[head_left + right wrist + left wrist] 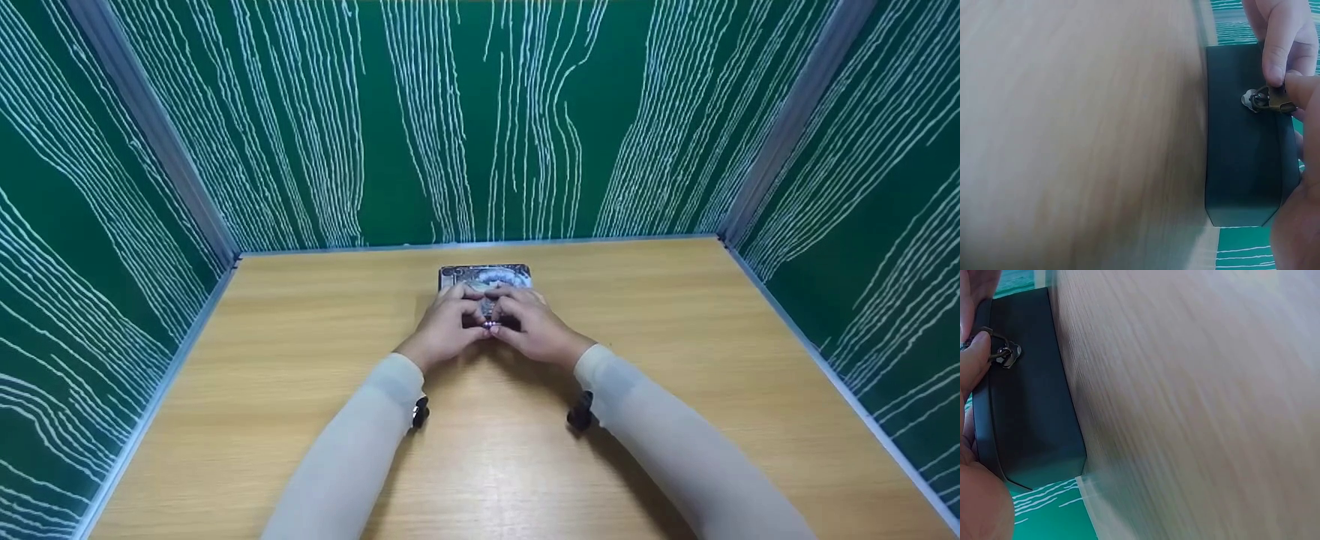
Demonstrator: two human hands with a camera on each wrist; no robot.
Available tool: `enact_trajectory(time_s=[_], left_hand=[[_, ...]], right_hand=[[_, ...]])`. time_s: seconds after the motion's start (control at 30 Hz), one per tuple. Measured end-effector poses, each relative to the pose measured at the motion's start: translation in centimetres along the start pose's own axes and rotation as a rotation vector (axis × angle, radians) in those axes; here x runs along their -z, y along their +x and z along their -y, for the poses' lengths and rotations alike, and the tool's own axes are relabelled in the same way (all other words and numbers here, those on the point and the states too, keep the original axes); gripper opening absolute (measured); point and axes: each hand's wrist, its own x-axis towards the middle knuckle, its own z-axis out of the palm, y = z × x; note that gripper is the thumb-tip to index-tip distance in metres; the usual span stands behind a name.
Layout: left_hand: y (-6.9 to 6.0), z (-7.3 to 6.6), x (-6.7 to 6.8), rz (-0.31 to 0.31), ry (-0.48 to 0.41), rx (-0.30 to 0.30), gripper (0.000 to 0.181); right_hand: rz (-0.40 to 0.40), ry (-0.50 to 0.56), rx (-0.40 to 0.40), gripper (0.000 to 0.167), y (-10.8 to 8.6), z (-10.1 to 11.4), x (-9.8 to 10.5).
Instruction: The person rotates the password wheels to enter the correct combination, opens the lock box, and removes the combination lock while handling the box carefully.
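A small box (pixel 504 274) with a patterned lid rests on the table; its dark front side (pixel 1030 405) shows in the left wrist view. A metal clasp (pixel 1279 101) with a ring on a small plate (pixel 1250 100) sits at the middle of that front. My left hand (pixel 446 328) and right hand (pixel 536 330) meet there, fingers bent over the lid's near part. Both thumbs are at the clasp, tips close together, and pinch it with the bent forefingers. The hands hide part of the lid and some fingertips.
The wooden table (pixel 300 420) spreads around the box. Green panels with white wavy lines (pixel 420 112) stand behind it and at both sides, joined by grey corner posts (pixel 795 112). Dark wrist devices (pixel 579 412) hang below the sleeves.
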Motion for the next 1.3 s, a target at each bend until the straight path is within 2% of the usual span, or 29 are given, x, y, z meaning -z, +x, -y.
enact_trajectory(time_s=[0.23,0.73,1.1,1.3], left_hand=[[-0.09,-0.25,0.03,0.001,-0.008,0.007,0.014],[0.00,-0.14,-0.05,-0.003,-0.008,0.012,0.016],[-0.03,-0.12,0.00,0.007,0.012,0.015,0.014],[0.03,-0.09,-0.04,0.005,0.023,0.003,0.014]], right_hand=[[0.003,0.000,-0.005,0.019,0.08,-0.27,-0.09],[0.013,-0.001,-0.034,0.014,0.07,-0.23,-0.08],[0.008,-0.009,0.005,0.018,0.09,-0.29,-0.10],[0.001,-0.011,0.014,0.014,0.07,-0.27,-0.10]])
